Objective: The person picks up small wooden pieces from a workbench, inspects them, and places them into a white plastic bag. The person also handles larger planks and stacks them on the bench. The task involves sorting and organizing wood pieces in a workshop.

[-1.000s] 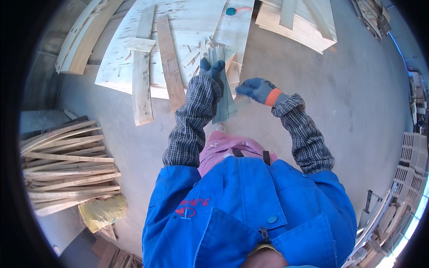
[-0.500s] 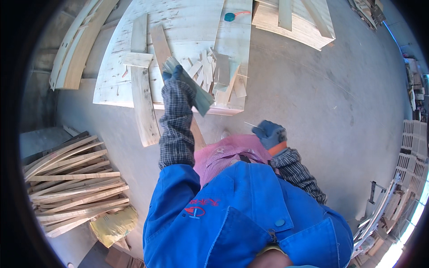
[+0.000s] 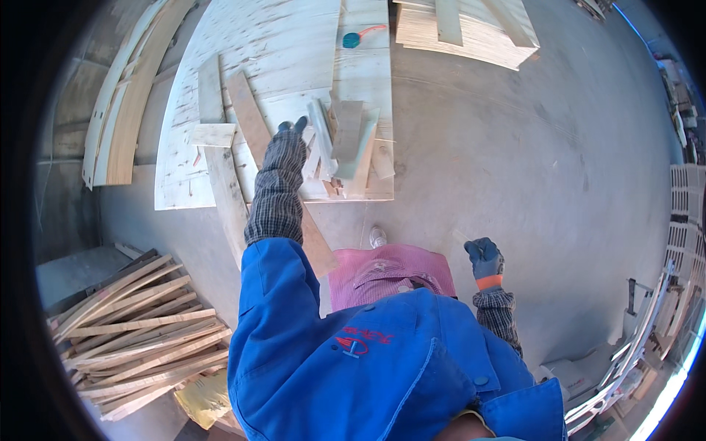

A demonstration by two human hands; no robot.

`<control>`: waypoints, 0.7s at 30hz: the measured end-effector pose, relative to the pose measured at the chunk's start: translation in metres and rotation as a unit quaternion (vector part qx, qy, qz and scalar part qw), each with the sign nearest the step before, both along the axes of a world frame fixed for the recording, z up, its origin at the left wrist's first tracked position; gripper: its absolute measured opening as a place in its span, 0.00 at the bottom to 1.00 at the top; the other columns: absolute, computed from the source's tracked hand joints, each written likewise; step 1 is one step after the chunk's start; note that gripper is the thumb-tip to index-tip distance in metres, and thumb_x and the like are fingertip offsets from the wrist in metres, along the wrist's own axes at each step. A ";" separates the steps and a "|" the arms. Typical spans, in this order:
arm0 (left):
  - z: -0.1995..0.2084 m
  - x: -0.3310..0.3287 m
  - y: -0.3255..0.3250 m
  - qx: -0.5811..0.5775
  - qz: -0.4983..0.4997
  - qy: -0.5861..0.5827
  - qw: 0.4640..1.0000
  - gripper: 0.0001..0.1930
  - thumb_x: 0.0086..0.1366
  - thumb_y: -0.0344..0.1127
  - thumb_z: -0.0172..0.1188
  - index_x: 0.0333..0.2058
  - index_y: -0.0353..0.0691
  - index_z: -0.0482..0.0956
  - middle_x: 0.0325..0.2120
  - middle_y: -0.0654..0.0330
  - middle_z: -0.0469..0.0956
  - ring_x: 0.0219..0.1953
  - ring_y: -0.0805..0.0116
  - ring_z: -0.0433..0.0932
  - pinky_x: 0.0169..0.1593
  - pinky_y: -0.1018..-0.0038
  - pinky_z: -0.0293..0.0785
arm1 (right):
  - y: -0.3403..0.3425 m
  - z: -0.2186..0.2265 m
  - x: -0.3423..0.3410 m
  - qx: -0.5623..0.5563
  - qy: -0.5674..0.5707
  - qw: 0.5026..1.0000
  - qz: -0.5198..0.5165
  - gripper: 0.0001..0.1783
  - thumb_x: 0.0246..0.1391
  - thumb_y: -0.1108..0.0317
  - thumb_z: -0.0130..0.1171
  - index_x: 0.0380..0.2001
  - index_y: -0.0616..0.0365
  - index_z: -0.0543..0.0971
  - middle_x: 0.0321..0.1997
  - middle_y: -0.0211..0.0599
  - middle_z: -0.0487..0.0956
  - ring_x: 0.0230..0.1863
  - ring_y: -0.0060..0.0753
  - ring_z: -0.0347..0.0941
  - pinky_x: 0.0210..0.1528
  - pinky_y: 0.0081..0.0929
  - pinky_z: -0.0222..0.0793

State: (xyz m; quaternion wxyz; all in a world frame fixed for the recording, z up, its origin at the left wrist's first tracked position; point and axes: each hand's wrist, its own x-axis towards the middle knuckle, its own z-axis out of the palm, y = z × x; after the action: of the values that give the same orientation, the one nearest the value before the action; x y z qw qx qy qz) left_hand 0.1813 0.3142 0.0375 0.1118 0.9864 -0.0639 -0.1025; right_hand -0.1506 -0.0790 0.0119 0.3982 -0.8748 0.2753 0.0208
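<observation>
My left hand (image 3: 292, 126), in a dark blue glove, reaches over the wooden sheet stack. Its thumb and finger show apart, and the rest hides behind the checked sleeve. Just right of it, a greyish-green strip of veneer (image 3: 321, 132) lies on a loose pile of thin wood offcuts (image 3: 344, 151). A long brown board (image 3: 248, 114) runs beneath the left forearm and over the sheet's near edge. Out to the right, low above the floor, my right hand (image 3: 485, 262) is closed in a blue-grey glove with an orange cuff. A thin pale sliver (image 3: 460, 237), blurred, sticks out from its fingers.
The large pale sheet stack (image 3: 279, 44) carries a grey board (image 3: 224, 180), a short crosspiece (image 3: 213, 135) and a teal round object with an orange strap (image 3: 352, 40). Another plywood stack (image 3: 471, 51) stands far right. Long wood strips (image 3: 147, 331) are heaped on the left floor.
My left hand has let go of the greenish veneer, which now lies on the offcut pile. My right hand has moved out to the right and lower. The whole view has shifted.
</observation>
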 end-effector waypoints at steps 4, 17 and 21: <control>-0.044 -0.017 0.013 -0.063 -0.049 -0.154 0.985 0.22 0.61 0.27 0.49 0.54 0.50 0.73 0.51 0.46 0.73 0.50 0.49 0.74 0.53 0.62 0.70 | -0.041 -0.028 -0.060 0.132 -0.065 0.983 -0.108 0.06 0.57 0.71 0.58 0.26 0.57 0.79 0.23 0.27 0.76 0.23 0.18 0.69 0.25 0.23 0.64; -0.193 -0.188 -0.266 -0.300 0.025 0.175 0.938 0.10 0.61 0.29 0.55 0.41 0.48 0.75 0.32 0.57 0.76 0.31 0.66 0.73 0.32 0.70 0.71 | -0.191 -0.022 -0.249 0.064 -0.175 0.947 -0.262 0.14 0.58 0.63 0.61 0.47 0.50 0.81 0.26 0.26 0.79 0.24 0.16 0.72 0.27 0.18 0.70; -0.216 -0.274 -0.428 -0.291 -0.075 0.351 0.887 0.06 0.60 0.30 0.56 0.37 0.48 0.76 0.27 0.61 0.77 0.25 0.71 0.72 0.26 0.73 0.71 | -0.226 -0.030 -0.379 0.341 -0.325 0.724 -0.503 0.14 0.61 0.59 0.58 0.43 0.56 0.82 0.29 0.25 0.79 0.24 0.17 0.72 0.24 0.18 0.67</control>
State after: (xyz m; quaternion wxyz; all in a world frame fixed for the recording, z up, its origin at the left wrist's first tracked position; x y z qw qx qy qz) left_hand -0.0930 -0.1140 -0.1786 0.4005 0.8016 -0.1208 -0.4272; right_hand -0.5300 -0.3050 -0.0182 0.6864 -0.3663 0.5032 -0.3760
